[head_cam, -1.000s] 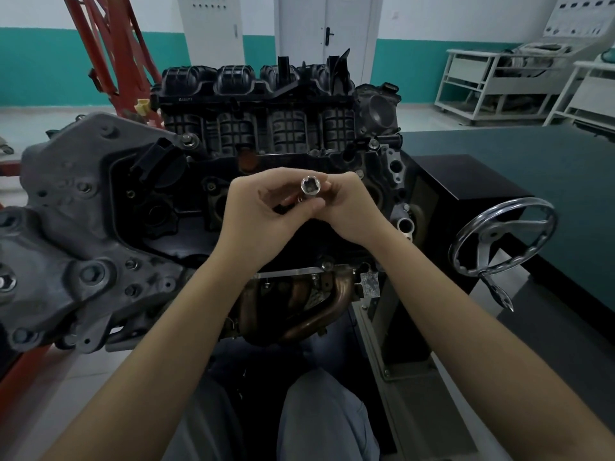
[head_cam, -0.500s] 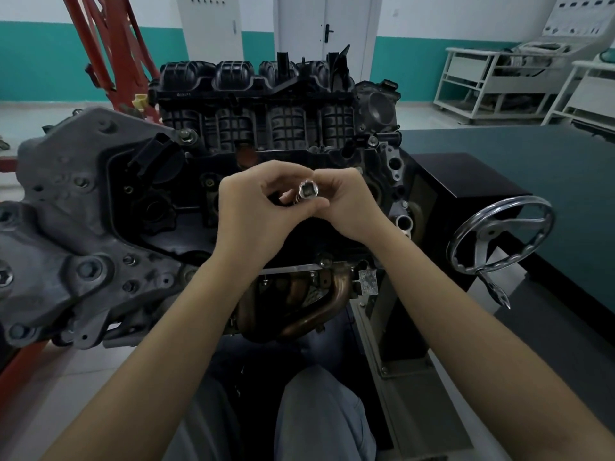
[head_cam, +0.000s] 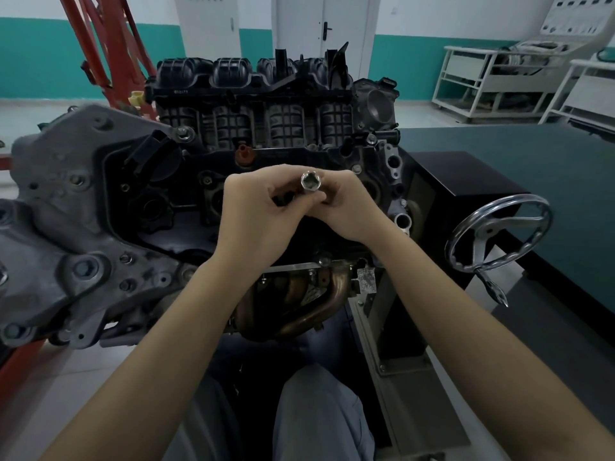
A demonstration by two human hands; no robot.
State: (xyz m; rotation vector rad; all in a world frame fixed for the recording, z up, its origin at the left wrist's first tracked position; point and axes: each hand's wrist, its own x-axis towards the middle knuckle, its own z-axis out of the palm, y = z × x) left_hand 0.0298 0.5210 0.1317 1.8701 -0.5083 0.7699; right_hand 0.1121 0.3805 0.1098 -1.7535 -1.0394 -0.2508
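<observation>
Barely any movement: your socket [head_cam: 311, 184] tips its open mouth back toward you. Shiny chrome, faceted bore, it's pinched between the curled fingers of your left hand [head_cam: 256, 224] and right hand [head_cam: 347, 207], in front of the engine [head_cam: 100, 211].

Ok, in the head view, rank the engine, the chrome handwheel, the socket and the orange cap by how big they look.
1. engine, by far largest.
2. chrome handwheel.
3. socket and orange cap: they look alike, and the socket is nearer the camera, so unranked.
</observation>
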